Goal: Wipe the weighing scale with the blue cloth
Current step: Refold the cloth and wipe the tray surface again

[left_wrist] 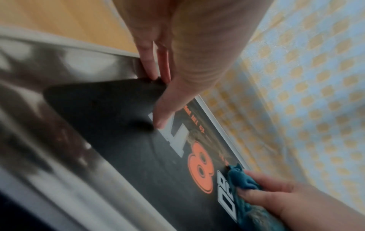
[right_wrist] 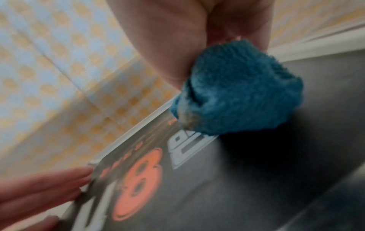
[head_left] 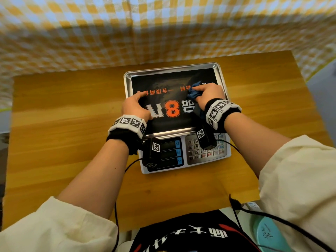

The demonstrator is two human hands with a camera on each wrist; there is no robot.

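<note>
Head view shows the weighing scale on the wooden desk, with the right hand on the far right part of its black platform, fingers clenched around the bunched blue cloth. On the left edge of the scale, the left hand rests with straight, released fingers pressing the platform.

Bright even light, blurred wrist views
</note>
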